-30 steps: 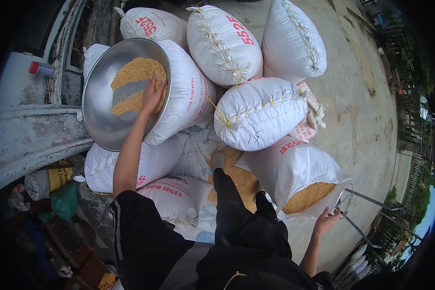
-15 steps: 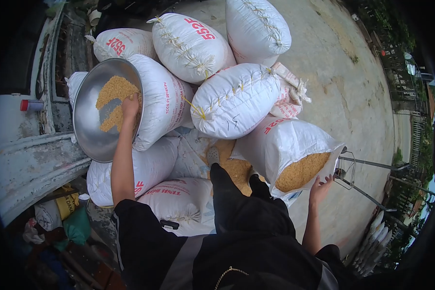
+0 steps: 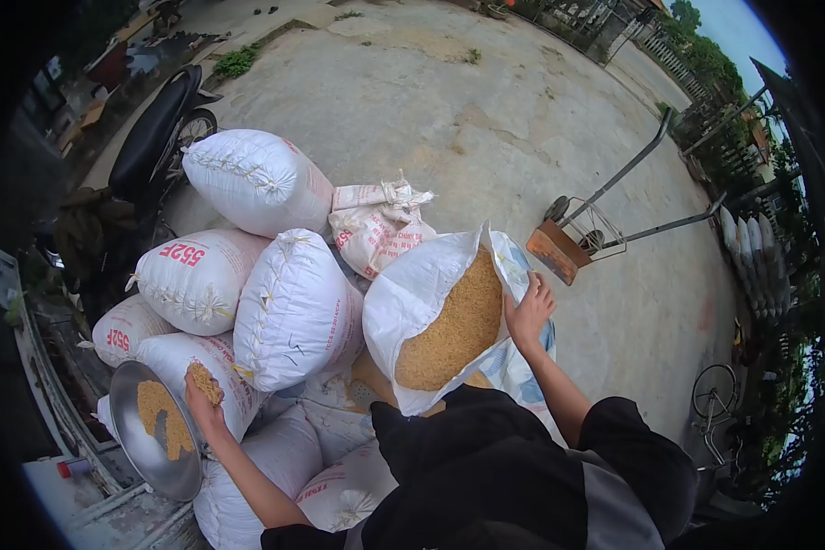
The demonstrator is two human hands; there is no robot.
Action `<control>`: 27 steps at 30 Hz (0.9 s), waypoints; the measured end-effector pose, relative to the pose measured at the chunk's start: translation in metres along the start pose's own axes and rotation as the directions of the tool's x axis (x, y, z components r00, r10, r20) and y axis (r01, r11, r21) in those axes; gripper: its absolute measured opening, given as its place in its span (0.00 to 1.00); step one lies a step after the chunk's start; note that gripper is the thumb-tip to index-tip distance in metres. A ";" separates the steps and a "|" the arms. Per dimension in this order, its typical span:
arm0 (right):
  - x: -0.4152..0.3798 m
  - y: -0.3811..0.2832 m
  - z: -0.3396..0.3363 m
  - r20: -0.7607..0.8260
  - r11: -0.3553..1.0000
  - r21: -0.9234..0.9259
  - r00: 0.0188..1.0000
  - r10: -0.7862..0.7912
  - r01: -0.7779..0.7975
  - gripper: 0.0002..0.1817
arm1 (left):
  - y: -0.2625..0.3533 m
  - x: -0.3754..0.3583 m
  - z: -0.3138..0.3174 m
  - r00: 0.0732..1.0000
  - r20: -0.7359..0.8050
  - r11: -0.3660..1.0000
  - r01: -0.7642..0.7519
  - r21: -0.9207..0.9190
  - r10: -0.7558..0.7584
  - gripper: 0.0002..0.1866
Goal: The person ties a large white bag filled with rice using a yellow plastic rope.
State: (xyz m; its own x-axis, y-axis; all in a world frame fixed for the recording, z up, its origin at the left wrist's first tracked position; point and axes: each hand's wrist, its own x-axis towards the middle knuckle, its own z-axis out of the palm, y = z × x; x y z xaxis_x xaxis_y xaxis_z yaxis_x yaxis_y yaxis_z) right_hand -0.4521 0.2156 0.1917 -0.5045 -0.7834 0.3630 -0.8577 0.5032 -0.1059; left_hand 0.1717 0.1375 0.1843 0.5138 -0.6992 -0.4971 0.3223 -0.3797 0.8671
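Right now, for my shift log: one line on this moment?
left hand: holds grain over metal bowl | right hand: grips open sack rim | stitched sacks stacked

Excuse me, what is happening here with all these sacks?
A person stands among stacked white sacks on a concrete yard. The left hand lifts a handful of grain from a metal bowl. The right hand holds the rim of an open sack that is full of grain.

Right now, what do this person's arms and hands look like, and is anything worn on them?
Both arms are bare from short black sleeves down. The left hand and right hand wear no gloves; no watch or rings show. The black top has a grey panel.
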 end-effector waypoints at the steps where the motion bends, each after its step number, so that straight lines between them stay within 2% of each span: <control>1: 0.007 0.007 0.005 -0.015 1.000 0.008 1.000 0.022 -0.022 0.38 | -0.009 -0.026 0.038 0.995 0.104 0.998 0.013 -0.053 -0.007 0.15; 2: 0.014 0.015 0.011 0.048 0.996 0.065 0.997 0.059 -0.062 0.36 | -0.024 -0.050 0.075 0.979 0.204 0.994 0.035 -0.102 -0.013 0.15; 3: 0.018 0.023 0.015 0.116 0.988 0.118 0.989 0.089 -0.103 0.34 | -0.042 -0.069 0.109 0.950 0.300 0.987 0.119 -0.104 -0.082 0.16; 4: 0.024 0.031 0.019 0.107 0.986 0.124 0.989 0.100 -0.113 0.34 | -0.057 -0.094 0.148 0.906 0.403 0.982 0.174 -0.074 -0.131 0.16; 6: 0.032 0.045 0.028 0.421 0.918 0.285 0.896 0.138 -0.275 0.23 | -0.092 -0.141 0.223 0.769 0.591 0.958 0.286 0.021 -0.242 0.16; 7: 0.037 0.052 0.035 0.419 0.915 0.289 0.897 0.143 -0.281 0.23 | -0.120 -0.155 0.257 0.670 0.679 0.930 0.364 0.053 -0.301 0.16; 8: 0.040 0.058 0.043 0.430 0.931 0.268 0.896 0.113 -0.246 0.19 | -0.146 -0.168 0.291 0.542 0.747 0.886 0.443 0.136 -0.386 0.16; 11: 0.047 0.062 0.049 0.435 0.943 0.264 0.898 0.073 -0.205 0.12 | -0.212 -0.205 0.390 0.432 0.732 0.835 0.427 0.348 -0.526 0.16; 12: 0.045 0.065 0.053 0.443 0.943 0.273 0.895 0.055 -0.193 0.12 | -0.224 -0.214 0.416 0.424 0.737 0.843 0.374 0.387 -0.527 0.16; 14: 0.052 0.059 0.037 0.507 0.934 0.276 0.860 0.058 -0.226 0.13 | -0.263 -0.208 0.460 0.521 0.661 0.840 0.290 0.458 -0.540 0.20; 15: 0.047 0.062 0.037 0.537 0.936 0.263 0.842 0.060 -0.234 0.13 | -0.289 -0.203 0.477 0.710 0.598 0.879 0.063 0.473 -0.372 0.23; 16: 0.048 0.062 0.039 0.525 0.927 0.290 0.849 0.054 -0.239 0.13 | -0.303 -0.197 0.492 0.829 0.541 0.846 -0.183 0.501 -0.142 0.26; 18: 0.047 0.063 0.041 0.518 0.917 0.316 0.854 0.046 -0.241 0.13 | -0.282 -0.205 0.503 0.884 0.464 0.755 -0.346 0.556 0.064 0.33; 19: 0.046 0.063 0.042 0.505 0.912 0.323 0.861 0.059 -0.252 0.13 | -0.273 -0.211 0.506 0.889 0.455 0.754 -0.337 0.564 0.056 0.33; 21: 0.042 0.060 0.037 0.501 0.908 0.333 0.864 0.058 -0.254 0.13 | -0.256 -0.221 0.507 0.837 0.506 0.620 -0.512 0.595 0.206 0.36; 22: 0.041 0.056 0.030 0.468 0.885 0.376 0.881 0.075 -0.275 0.12 | -0.247 -0.226 0.502 0.847 0.490 0.621 -0.500 0.604 0.205 0.36; 23: 0.039 0.051 0.025 0.437 0.859 0.421 0.895 0.090 -0.292 0.12 | -0.239 -0.229 0.495 0.763 0.598 0.516 -0.625 0.585 0.246 0.36; 24: 0.035 0.046 0.025 0.239 0.898 0.426 0.971 0.003 -0.107 0.14 | -0.232 -0.229 0.484 0.667 0.694 0.400 -0.733 0.550 0.269 0.37; 25: 0.031 0.040 0.024 0.253 0.893 0.440 0.967 -0.025 -0.092 0.14 | -0.230 -0.227 0.471 0.689 0.671 0.400 -0.716 0.572 0.274 0.37; 26: 0.027 0.032 0.024 0.110 0.875 0.461 0.969 -0.220 0.147 0.16 | -0.227 -0.224 0.456 0.606 0.745 0.466 -0.764 0.447 0.279 0.34; 27: 0.026 0.024 0.025 -0.043 0.803 0.455 0.910 -0.411 0.384 0.17 | -0.222 -0.220 0.437 0.519 0.800 0.525 -0.791 0.314 0.303 0.31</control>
State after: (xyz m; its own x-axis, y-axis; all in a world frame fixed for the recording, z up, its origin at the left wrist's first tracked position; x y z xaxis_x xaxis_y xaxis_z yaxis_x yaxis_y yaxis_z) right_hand -0.4884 0.1988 0.1756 -0.1021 -0.9047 0.4136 -0.9280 -0.0631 -0.3672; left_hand -0.3606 0.1104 0.1144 -0.2720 -0.9619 0.0288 -0.4868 0.1634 0.8581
